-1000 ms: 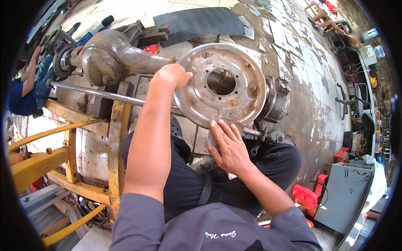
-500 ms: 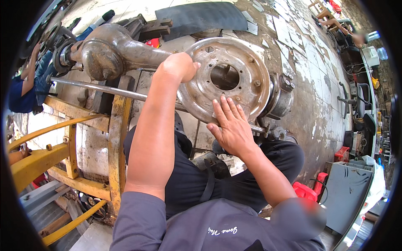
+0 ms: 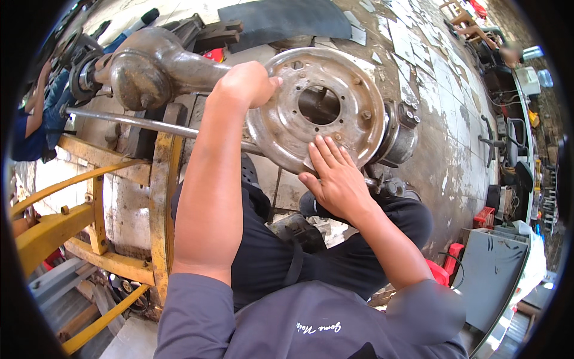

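Note:
In front of my knees stands a round, brown-stained metal brake backing plate (image 3: 284,134), with a large centre hole and smaller bolt holes around it. My left hand (image 3: 248,84) is closed round its upper left edge, thumb on the face. Flat against the lower face lies my right hand (image 3: 338,176), fingers stretched out. A small pale scrap, perhaps sandpaper, shows beside its fingers; its kind is unclear. Behind the plate runs a rusty axle housing (image 3: 143,75) with a bulging middle. A metal hub (image 3: 402,137) sits at the plate's right.
A yellow metal frame (image 3: 161,209) stands close on my left, below a long metal rod (image 3: 131,121). A co-worker in blue (image 3: 27,128) is at the far left. A dark curved sheet (image 3: 287,24) lies behind. A grey metal cabinet (image 3: 493,275) stands at right.
My left hand has shifted a little up and left along the plate's edge. The right hand has slid slightly right and down across the face. The view has moved slightly.

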Demonstrator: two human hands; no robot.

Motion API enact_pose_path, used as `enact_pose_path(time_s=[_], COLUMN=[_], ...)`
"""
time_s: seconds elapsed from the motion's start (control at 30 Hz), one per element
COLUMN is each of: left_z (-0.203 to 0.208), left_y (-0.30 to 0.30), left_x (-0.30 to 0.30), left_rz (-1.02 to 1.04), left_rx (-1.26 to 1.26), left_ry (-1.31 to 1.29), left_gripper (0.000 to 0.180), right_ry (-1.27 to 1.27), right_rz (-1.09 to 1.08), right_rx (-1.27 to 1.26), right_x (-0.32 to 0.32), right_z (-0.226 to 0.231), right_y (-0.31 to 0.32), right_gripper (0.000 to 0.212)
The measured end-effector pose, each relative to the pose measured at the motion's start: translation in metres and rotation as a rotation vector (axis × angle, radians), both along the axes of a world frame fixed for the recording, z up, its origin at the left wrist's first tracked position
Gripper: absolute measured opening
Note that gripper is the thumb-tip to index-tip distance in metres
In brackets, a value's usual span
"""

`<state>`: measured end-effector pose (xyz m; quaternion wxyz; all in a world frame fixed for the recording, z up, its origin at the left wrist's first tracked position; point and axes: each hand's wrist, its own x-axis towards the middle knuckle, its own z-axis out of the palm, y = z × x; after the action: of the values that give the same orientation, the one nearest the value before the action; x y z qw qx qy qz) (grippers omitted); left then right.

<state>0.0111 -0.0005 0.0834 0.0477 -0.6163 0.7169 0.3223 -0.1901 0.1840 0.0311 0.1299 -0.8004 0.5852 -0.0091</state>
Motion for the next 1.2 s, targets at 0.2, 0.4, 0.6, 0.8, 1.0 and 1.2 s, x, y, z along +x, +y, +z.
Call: enact_pose_path(time_s=[0.2, 0.4, 0.6, 0.8, 1.0, 1.2], left_z=[-0.003, 0.007, 0.006, 0.003, 0.001, 0.003], left_y=[0.000, 0.000, 0.001, 0.002, -0.001, 0.000], left_x=[-0.001, -0.010, -0.002, -0.006, -0.007, -0.006], left_rz=[0.005, -0.034, 0.015, -0.057, -0.036, -0.070], left_rx=[0.011, 0.011, 0.032, 0.027, 0.040, 0.065], left_ry=[-0.025, 0.002, -0.006, -0.038, -0.045, -0.089], left_gripper=[0.063, 0.062, 0.064, 0.066, 0.065, 0.067], right_ry=[0.033, 0.050, 0.067, 0.043, 0.042, 0.004], right_rz=[0.001, -0.049, -0.027, -0.045, -0.058, -0.032], right_rx=[0.015, -0.118, -0.036, -0.046, -0.090, -0.049], right_x=[0.001, -0.005, 0.000, 0.007, 0.007, 0.006], right_z=[0.009, -0.011, 0.006, 0.002, -0.003, 0.003], right_y=[0.017, 0.008, 0.030, 0.027, 0.023, 0.036], right_gripper=[0.072, 0.072, 0.075, 0.072, 0.074, 0.074])
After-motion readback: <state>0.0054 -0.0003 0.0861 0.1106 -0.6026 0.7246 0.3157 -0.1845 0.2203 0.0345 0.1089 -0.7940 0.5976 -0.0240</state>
